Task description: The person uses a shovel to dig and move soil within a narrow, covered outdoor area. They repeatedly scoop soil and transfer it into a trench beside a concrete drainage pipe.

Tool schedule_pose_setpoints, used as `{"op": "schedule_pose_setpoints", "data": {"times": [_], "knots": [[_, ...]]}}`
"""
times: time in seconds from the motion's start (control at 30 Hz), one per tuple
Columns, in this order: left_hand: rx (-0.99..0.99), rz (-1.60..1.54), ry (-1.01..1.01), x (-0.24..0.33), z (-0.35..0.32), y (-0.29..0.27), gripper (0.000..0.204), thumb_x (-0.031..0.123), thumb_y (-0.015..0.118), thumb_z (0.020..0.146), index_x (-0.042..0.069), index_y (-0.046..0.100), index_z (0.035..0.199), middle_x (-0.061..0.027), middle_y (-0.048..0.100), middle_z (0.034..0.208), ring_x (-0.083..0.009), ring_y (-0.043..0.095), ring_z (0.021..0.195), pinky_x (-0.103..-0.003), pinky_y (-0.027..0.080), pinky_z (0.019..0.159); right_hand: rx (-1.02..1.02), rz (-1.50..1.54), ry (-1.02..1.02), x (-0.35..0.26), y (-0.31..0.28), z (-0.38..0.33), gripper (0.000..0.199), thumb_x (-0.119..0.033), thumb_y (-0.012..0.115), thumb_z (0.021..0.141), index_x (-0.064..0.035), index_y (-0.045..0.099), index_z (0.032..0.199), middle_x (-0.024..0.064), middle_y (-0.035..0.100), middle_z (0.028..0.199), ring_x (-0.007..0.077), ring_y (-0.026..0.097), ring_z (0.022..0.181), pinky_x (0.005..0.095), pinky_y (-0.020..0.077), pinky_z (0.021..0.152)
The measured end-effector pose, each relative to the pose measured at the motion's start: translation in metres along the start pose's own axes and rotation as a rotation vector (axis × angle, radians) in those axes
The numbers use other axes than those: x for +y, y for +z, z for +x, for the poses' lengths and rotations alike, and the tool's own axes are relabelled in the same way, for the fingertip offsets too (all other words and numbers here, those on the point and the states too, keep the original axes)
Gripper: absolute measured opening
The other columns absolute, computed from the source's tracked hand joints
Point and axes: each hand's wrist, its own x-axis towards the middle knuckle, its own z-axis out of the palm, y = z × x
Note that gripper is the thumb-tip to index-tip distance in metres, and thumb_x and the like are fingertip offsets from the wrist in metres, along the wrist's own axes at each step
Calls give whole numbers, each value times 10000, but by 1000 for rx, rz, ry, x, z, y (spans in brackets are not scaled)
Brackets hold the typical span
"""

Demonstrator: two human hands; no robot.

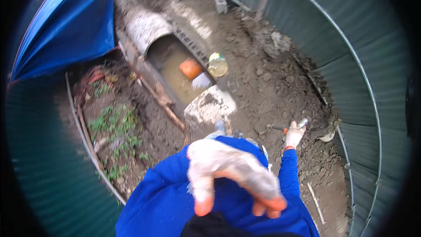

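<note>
My left hand [234, 166], in a soiled white glove with orange fingertips, is raised close in front of my chest. Its thumb and fingers are curved and spread apart, with nothing visible between them. Farther out at the right, my right hand [294, 137], gloved the same way, is closed on a hand tool [279, 127] with a dark shaft and an orange band. A shiny metallic part shows past the fingers; the tool's exact kind is unclear. Muddy soil lies beneath this hand. Both arms wear blue sleeves.
Ahead, a pit [169, 63] of murky water holds an orange object [190, 68] and a white block [201, 81]. A yellowish clear container [217, 65] stands beside it. Wooden poles [162, 98] edge the pit. Green corrugated fencing [351, 61] and a blue tarp [74, 22] enclose the muddy ground.
</note>
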Motion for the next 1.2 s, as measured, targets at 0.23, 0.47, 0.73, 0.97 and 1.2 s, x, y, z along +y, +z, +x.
{"op": "schedule_pose_setpoints", "data": {"times": [0.23,0.47,0.73,0.97,1.2], "knots": [[101,222,154,-9,28,38,331,228,670,1000,1,643,762,-207,634,792,-408,599,688,-471,488,630,36,-24,19,3,3,13,656,-190,675,1004,-15,335,1537,152,625,1036,197,614,589,313,503,430],[45,156,54,7,20,28,322,271,697,986,-15,640,849,-211,608,801,-399,593,719,-472,461,659,42,-35,-2,10,3,23,705,-160,679,1008,5,286,1569,150,644,967,193,617,535,312,480,411],[-119,413,-53,48,-5,6,374,275,694,1004,-76,652,1129,-238,663,1075,-379,651,973,-452,510,862,52,-12,-29,13,3,11,643,-119,678,966,30,355,1502,138,639,920,201,622,543,338,513,446],[294,712,-361,54,-62,-20,333,243,747,962,16,737,1206,-128,763,1148,-321,737,994,-441,576,921,83,-21,16,3,7,-10,513,-136,696,952,-40,448,1390,103,630,914,193,629,585,325,530,451],[761,1238,-1254,-20,-167,-53,391,260,704,917,65,716,1257,-204,757,1086,-356,738,1012,-424,579,893,56,44,-3,15,6,-25,483,-140,678,966,13,440,1358,101,657,870,179,645,539,318,506,450]]}}
